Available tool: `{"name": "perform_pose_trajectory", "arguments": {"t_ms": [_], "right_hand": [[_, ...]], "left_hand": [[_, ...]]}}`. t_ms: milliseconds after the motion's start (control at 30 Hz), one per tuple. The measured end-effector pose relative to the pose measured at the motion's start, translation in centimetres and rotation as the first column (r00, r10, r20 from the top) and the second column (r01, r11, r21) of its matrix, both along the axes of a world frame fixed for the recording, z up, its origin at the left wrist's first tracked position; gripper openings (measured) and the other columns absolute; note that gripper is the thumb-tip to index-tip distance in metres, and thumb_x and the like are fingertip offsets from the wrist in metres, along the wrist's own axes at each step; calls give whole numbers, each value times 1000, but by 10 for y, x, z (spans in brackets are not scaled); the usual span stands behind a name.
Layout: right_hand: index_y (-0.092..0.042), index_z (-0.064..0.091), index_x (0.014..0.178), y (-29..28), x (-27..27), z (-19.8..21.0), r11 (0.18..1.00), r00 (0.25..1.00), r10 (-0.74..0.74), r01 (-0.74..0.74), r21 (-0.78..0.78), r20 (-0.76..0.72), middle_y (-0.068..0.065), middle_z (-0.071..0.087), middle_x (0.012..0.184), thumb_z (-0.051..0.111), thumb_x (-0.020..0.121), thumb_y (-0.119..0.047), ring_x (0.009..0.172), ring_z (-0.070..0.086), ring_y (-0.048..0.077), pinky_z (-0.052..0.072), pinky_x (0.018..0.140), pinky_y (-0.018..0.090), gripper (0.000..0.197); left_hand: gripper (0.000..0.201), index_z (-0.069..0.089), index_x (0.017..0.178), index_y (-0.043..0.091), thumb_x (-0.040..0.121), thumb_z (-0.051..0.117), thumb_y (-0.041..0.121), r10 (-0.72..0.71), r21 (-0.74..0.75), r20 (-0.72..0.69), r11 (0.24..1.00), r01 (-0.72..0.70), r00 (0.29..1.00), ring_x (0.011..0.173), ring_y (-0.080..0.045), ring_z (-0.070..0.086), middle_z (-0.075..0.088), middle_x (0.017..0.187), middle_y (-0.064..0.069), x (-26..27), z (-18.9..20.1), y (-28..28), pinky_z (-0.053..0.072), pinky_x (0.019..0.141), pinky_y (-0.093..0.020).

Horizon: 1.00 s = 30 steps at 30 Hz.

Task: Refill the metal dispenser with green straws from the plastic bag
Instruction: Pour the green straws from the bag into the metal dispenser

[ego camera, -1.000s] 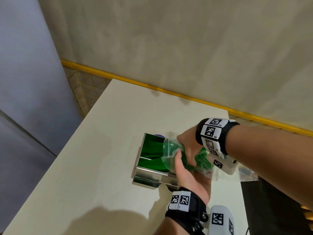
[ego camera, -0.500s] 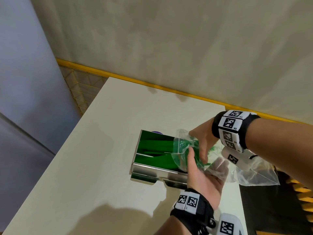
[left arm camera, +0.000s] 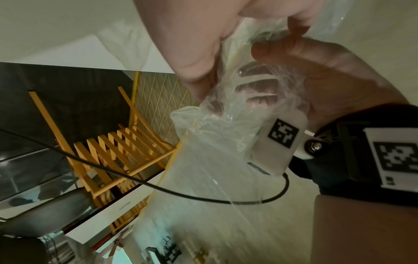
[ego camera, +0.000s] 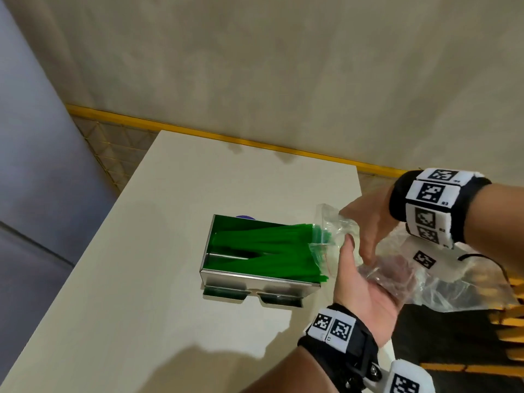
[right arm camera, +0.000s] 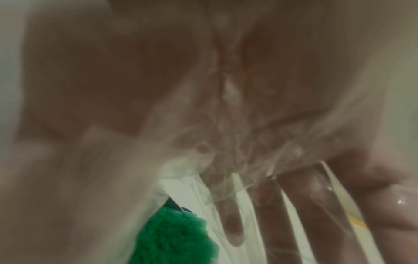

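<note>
The metal dispenser [ego camera: 249, 280] stands open-topped on the white table [ego camera: 141, 293]. A bundle of green straws [ego camera: 263, 251] lies lengthwise in it, their right ends still inside the mouth of the clear plastic bag [ego camera: 459, 287]. My right hand [ego camera: 365, 222] grips the bag from above, just right of the dispenser. My left hand [ego camera: 357, 282] lies palm up beneath the bag, with its thumb against the bag's mouth and its fingers curled under the plastic. In the blurred right wrist view the straw ends [right arm camera: 176, 235] show below the bag [right arm camera: 226, 160].
The dispenser sits near the table's right edge; a yellow slatted chair [left arm camera: 117, 151] and dark floor lie beyond it. A small blue object [ego camera: 245, 217] peeks out behind the dispenser. A black cable [left arm camera: 158, 187] hangs from my right wrist. The wall stands close behind.
Both hands have drawn the bag to the right, away from the dispenser. The straws have slid out of it and now lie in the dispenser, only their right ends still covered.
</note>
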State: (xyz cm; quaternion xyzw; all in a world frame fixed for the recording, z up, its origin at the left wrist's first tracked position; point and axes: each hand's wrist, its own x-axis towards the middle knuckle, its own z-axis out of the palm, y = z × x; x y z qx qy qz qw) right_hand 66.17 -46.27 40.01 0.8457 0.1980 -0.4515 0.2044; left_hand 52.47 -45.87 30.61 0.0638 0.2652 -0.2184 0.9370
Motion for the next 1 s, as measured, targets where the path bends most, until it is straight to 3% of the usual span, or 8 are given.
{"name": "perform_pose_trajectory", "arguments": {"t_ms": [133, 200, 300, 400, 467, 600, 833, 1000], "right_hand": [[-10, 47, 136, -41, -7, 7, 991, 993, -118, 118, 57, -5, -6, 59, 128, 87, 70, -33, 114, 56, 11, 45, 76, 5, 81], [-23, 46, 138, -67, -18, 11, 989, 996, -68, 59, 138, 61, -7, 61, 130, 84, 56, -54, 119, 57, 13, 47, 95, 21, 96], [-46, 50, 124, -101, -45, 14, 857, 981, -192, 187, 480, -41, -18, 70, 116, 82, 64, -48, 102, 67, 1, 54, 93, 29, 68], [-44, 63, 117, -112, -85, 2, 635, 969, -247, 137, 760, 32, -21, 70, 115, 77, 73, -38, 105, 67, 3, 55, 92, 33, 46], [-41, 66, 114, -103, -110, -9, 516, 960, -255, 37, 856, 113, -18, 69, 116, 77, 75, -35, 107, 66, 6, 55, 91, 35, 41], [-34, 64, 119, -65, -146, -19, 255, 969, -217, 170, 952, -115, -18, 68, 118, 80, 82, -14, 113, 63, 3, 48, 94, 17, 46], [-32, 63, 102, -18, -165, -82, 477, 969, -193, 230, 848, -154, -9, 62, 92, 66, 74, -54, 84, 58, 7, 51, 79, 34, 36], [-31, 59, 114, 3, -174, -122, 676, 985, -169, 82, 732, 45, -16, 60, 99, 57, 84, -49, 88, 58, 8, 50, 76, 27, 35]], "left_hand": [[58, 73, 102, 12, 77, 75, 64, -115, 86, 45, 990, 111, 992, 102, -27, 70, 71, 109, -12, 0, -1, -15, 55, 96, -40], [72, 68, 119, 9, 69, 84, 58, -177, 178, 35, 970, 168, 984, 110, -30, 70, 71, 121, -15, 0, 0, -16, 56, 96, -44], [65, 67, 124, 19, 73, 82, 56, -225, 419, 154, 897, 143, 962, 103, -25, 71, 71, 122, -14, 3, 2, -15, 54, 98, -45], [15, 76, 87, 33, 79, 77, 20, -355, 671, 317, 739, 57, 879, 81, -5, 67, 76, 102, -13, 1, 11, 1, 55, 83, -24], [40, 68, 92, 31, 85, 67, -8, -449, 805, 381, 592, -50, 808, 73, 8, 64, 72, 85, 9, -4, 12, 27, 51, 71, -11], [38, 55, 109, 28, 81, 79, 20, -650, 944, 319, 281, -173, 690, 84, 1, 65, 67, 98, 9, -43, 10, 103, 54, 80, -22], [19, 54, 97, 38, 83, 65, 43, -708, 906, -212, -401, -136, 673, 59, 0, 53, 60, 74, 11, -133, -26, 268, 46, 61, -26], [50, 52, 126, 24, 83, 73, 43, -389, 547, -437, -831, -103, 811, 88, -15, 62, 64, 98, 6, -147, -55, 362, 48, 67, -31]]}}
